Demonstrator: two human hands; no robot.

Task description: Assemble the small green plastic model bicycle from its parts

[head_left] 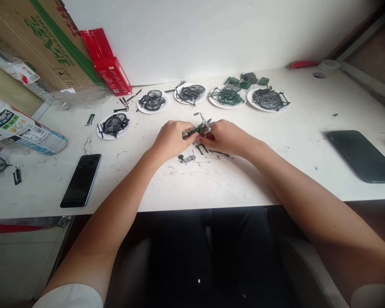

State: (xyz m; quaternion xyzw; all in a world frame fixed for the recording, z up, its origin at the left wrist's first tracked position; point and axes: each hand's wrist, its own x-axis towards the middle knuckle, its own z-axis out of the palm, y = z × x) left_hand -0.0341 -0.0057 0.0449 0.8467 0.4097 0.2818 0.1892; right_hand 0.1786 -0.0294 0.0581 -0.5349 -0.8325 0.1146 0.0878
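Note:
Both my hands meet over the middle of the white table (231,184). My left hand (170,139) is closed on one end of a small green model bicycle frame (197,128). My right hand (226,137) pinches the other end, fingers curled. The frame's handlebar sticks up between the two hands. Just below them lie small loose parts (192,158): a green piece, a spring and thin rods.
Several white paper plates with black and green wheels and parts (269,99) line the back of the table. A black phone (81,179) lies front left, a dark phone (362,155) right. Cardboard boxes and a red box (111,64) stand at back left.

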